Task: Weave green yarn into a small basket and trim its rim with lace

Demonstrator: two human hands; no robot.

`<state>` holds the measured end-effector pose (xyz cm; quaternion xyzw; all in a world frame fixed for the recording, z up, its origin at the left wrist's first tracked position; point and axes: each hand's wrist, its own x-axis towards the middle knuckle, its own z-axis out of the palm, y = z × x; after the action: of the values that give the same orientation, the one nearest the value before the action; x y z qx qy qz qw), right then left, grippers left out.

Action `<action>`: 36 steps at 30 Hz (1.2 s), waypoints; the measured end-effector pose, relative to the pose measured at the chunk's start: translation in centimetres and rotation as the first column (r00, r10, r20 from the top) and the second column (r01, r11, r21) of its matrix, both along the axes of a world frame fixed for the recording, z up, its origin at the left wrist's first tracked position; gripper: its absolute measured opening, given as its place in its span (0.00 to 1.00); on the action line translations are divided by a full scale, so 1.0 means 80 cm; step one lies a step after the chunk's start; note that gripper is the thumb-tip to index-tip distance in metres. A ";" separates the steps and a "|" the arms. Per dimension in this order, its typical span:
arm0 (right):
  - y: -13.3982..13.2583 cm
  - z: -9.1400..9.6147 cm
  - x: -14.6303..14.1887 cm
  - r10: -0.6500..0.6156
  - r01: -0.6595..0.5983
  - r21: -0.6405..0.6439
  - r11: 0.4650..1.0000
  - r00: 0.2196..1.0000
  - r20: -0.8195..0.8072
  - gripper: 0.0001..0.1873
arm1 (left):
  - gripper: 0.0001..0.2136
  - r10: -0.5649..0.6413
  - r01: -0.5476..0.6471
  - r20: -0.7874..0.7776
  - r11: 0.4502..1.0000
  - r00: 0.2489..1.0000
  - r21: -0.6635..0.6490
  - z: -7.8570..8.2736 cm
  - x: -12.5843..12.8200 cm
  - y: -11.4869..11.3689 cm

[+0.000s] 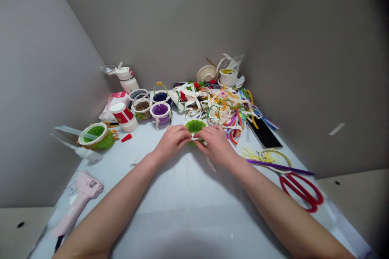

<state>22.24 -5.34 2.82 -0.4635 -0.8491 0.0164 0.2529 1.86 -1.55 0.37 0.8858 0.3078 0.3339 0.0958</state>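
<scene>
A small light-green basket (194, 124) is between my two hands at the middle of the table. My left hand (170, 141) is closed at its left and near side, thumb and fingers pinched at the rim. From the other side my right hand (217, 145) pinches a strip of white lace trim against the near rim. A loose tail of the lace trim (210, 164) hangs below the right hand. The fingertips of both hands nearly meet, and they hide the basket's near side in part.
Several finished little baskets, including a purple one (161, 112), stand behind my left hand. Tangled ribbons and yarn (223, 107) heap at the back right. A pink glue gun (80, 200) lies at left; red-handled scissors (300, 190) and a phone (264, 132) lie at right.
</scene>
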 end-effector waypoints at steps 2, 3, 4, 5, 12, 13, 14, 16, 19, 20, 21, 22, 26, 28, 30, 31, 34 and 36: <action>0.000 0.002 0.002 -0.003 0.003 -0.001 1.000 1.000 -0.005 0.02 | 0.07 -0.007 0.007 -0.002 1.000 1.000 0.000 0.000 0.000 0.001; 0.000 0.003 0.003 -0.005 0.005 -0.002 1.000 1.000 -0.004 0.02 | 0.07 -0.013 0.013 0.000 1.000 1.000 0.002 0.001 0.000 0.001; 0.001 0.003 0.003 -0.005 0.005 -0.003 1.000 1.000 -0.002 0.03 | 0.07 -0.021 0.021 0.002 1.000 1.000 0.004 0.002 0.001 0.000; 0.001 0.002 0.004 -0.003 0.003 -0.005 1.000 1.000 -0.001 0.03 | 0.07 -0.028 0.028 0.007 1.000 1.000 0.004 0.004 0.001 -0.001; 0.004 0.001 0.010 0.036 -0.038 -0.063 0.997 0.999 -0.036 0.02 | 0.06 -0.030 0.030 -0.002 0.999 1.000 -0.033 0.009 0.003 -0.004; 0.004 0.002 0.012 0.041 -0.046 -0.074 0.996 0.998 -0.057 0.04 | 0.06 -0.029 0.029 0.003 0.999 1.000 -0.034 0.008 0.004 -0.004; 0.004 0.003 0.015 0.041 -0.048 -0.085 0.995 0.996 -0.080 0.06 | 0.06 -0.029 0.029 0.012 0.999 1.000 -0.034 0.007 0.004 -0.004; 0.003 0.007 0.019 0.030 -0.044 -0.111 0.993 0.991 -0.128 0.09 | 0.05 -0.027 0.028 0.031 0.999 0.999 -0.031 0.004 0.005 -0.003; 0.005 0.015 0.027 0.026 -0.056 -0.140 0.989 0.978 -0.206 0.09 | 0.04 -0.018 0.020 0.066 1.000 0.998 -0.022 0.001 0.007 -0.003; 0.007 0.018 0.029 0.045 -0.077 -0.135 0.988 0.973 -0.224 0.08 | 0.04 -0.013 0.014 0.076 1.000 0.997 -0.018 0.000 0.008 -0.003; 0.009 0.021 0.032 0.072 -0.103 -0.125 0.987 0.970 -0.232 0.09 | 0.04 -0.007 0.008 0.086 1.000 0.996 -0.015 0.000 0.009 -0.003; 0.012 0.024 0.034 0.108 -0.135 -0.110 0.985 0.968 -0.226 0.09 | 0.04 -0.001 0.002 0.094 1.000 0.996 -0.012 -0.001 0.010 -0.004; 0.022 0.033 0.037 0.220 -0.232 -0.060 0.971 0.961 -0.169 0.11 | 0.04 -0.012 0.010 0.095 1.000 0.995 0.019 -0.001 0.013 -0.007; 0.025 0.033 0.036 0.226 -0.236 -0.043 0.971 0.960 -0.167 0.11 | 0.04 -0.018 0.015 0.083 0.999 0.996 0.042 -0.001 0.014 -0.010; 0.026 0.032 0.035 0.233 -0.239 -0.027 0.971 0.961 -0.152 0.12 | 0.04 -0.016 0.012 0.074 0.998 0.997 0.056 -0.001 0.016 -0.013; 0.027 0.031 0.034 0.240 -0.244 -0.019 0.970 0.962 -0.134 0.12 | 0.04 -0.012 0.007 0.074 0.998 0.997 0.058 -0.001 0.016 -0.014; 0.029 0.026 0.034 0.259 -0.260 -0.004 0.966 0.963 -0.076 0.13 | 0.05 0.011 -0.016 0.090 0.998 0.996 0.057 -0.001 0.016 -0.015; 0.032 0.024 0.035 0.255 -0.256 -0.004 0.967 0.965 -0.056 0.14 | 0.05 0.024 -0.030 0.110 0.998 0.994 0.055 -0.002 0.016 -0.013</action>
<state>25.03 -2.81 4.72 -0.3510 -0.8943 0.0662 0.2694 3.10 -2.61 0.18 0.8643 0.3044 0.3917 0.0831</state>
